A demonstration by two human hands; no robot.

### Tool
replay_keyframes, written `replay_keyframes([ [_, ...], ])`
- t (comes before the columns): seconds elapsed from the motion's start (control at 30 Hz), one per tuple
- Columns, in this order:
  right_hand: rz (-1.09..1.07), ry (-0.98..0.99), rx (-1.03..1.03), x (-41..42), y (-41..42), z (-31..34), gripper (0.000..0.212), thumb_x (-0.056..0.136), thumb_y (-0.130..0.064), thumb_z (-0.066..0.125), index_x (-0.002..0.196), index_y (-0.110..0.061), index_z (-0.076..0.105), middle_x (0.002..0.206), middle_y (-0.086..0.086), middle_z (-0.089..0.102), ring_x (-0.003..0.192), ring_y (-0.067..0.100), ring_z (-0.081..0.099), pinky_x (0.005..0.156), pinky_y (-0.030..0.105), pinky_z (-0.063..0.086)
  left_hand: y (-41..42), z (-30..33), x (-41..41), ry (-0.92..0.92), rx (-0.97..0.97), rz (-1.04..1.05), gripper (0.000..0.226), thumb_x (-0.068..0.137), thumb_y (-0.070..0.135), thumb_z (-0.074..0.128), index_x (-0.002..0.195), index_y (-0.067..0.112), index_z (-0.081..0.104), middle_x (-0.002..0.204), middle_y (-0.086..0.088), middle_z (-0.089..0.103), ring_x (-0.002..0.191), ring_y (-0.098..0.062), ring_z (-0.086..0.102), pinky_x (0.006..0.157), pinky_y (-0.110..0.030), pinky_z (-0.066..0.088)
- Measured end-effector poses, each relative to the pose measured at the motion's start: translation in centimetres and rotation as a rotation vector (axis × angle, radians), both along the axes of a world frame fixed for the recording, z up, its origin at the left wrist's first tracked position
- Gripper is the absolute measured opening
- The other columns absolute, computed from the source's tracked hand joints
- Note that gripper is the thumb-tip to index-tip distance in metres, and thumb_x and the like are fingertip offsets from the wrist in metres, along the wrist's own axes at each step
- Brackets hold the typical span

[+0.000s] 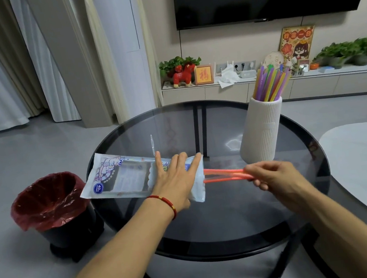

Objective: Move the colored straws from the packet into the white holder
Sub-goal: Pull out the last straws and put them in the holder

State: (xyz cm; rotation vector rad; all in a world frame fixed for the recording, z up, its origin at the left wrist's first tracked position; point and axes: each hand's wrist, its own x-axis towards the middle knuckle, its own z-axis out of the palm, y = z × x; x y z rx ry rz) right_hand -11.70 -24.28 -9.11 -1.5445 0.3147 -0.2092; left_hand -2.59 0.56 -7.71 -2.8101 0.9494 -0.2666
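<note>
The straw packet (122, 177), pale blue and white with print, lies flat on the round glass table (221, 208). My left hand (176, 181) presses flat on its right end, fingers spread. A few orange-pink straws (224, 174) stick out of the packet's right opening, and my right hand (272, 177) pinches their far ends. The white ribbed holder (260, 131) stands upright at the table's back right, just beyond my right hand. Several purple, yellow, green and orange straws (271, 83) stand in it.
A black bin with a red liner (52, 208) stands on the floor left of the table. A white table top (366, 167) sits at the right. A low TV cabinet (264, 87) with plants and ornaments runs along the far wall.
</note>
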Motion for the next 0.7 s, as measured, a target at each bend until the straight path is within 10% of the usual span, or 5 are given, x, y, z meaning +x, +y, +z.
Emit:
replay_keyframes([
  [0.27,-0.085,-0.088,-0.331,-4.6,-3.3,4.3,0.024,0.077,-0.035,0.082,0.087,-0.014,0.085,0.068,0.011,0.077,0.053,0.014,0.067,0.054,0.019,0.057,-0.2,-0.6,0.0,0.285,-0.053,-0.013,0.133,0.07,0.04,0.077,0.15,0.028,-0.029,0.166,-0.01,-0.012,0.152,-0.029,-0.015,0.116,-0.067,-0.009],
  [0.4,-0.064,-0.215,-0.421,-6.0,-3.1,6.4,0.02,0.082,-0.031,0.081,0.091,-0.014,0.084,0.066,0.009,0.077,0.051,0.013,0.067,0.054,0.018,0.056,-3.5,-0.5,-1.9,0.313,-0.28,-0.2,0.1,0.084,0.053,0.062,0.157,0.014,0.005,0.163,-0.008,0.019,0.151,-0.024,0.012,0.123,-0.051,0.008],
  [0.5,-0.08,-0.275,-0.416,-6.9,-3.2,7.4,0.029,0.076,-0.046,0.08,0.087,-0.019,0.085,0.071,0.009,0.078,0.058,0.02,0.072,0.058,0.02,0.059,-5.6,-1.0,-3.0,0.313,-0.438,-0.25,0.028,0.098,0.028,0.05,0.121,0.011,0.046,0.121,-0.012,0.057,0.116,-0.033,0.049,0.103,-0.047,0.038],
  [0.6,-0.133,-0.333,-0.181,-6.9,-3.0,7.7,0.045,0.074,-0.057,0.083,0.097,-0.017,0.083,0.078,0.012,0.078,0.067,0.021,0.076,0.064,0.021,0.061,-7.0,-1.0,-3.8,0.403,-0.559,-0.202,0.014,0.104,0.025,0.037,0.091,0.019,0.035,0.089,-0.008,0.054,0.078,-0.032,0.051,0.068,-0.045,0.043],
  [0.7,-0.052,-0.318,0.038,-5.2,-1.3,6.6,0.055,0.078,-0.049,0.082,0.115,-0.01,0.073,0.075,0.012,0.074,0.064,0.019,0.071,0.061,0.025,0.06,-8.1,-0.6,-4.5,0.495,-0.65,-0.192,0.015,0.103,0.025,0.036,0.089,0.02,0.035,0.089,-0.01,0.058,0.076,-0.035,0.052,0.067,-0.044,0.043],
])
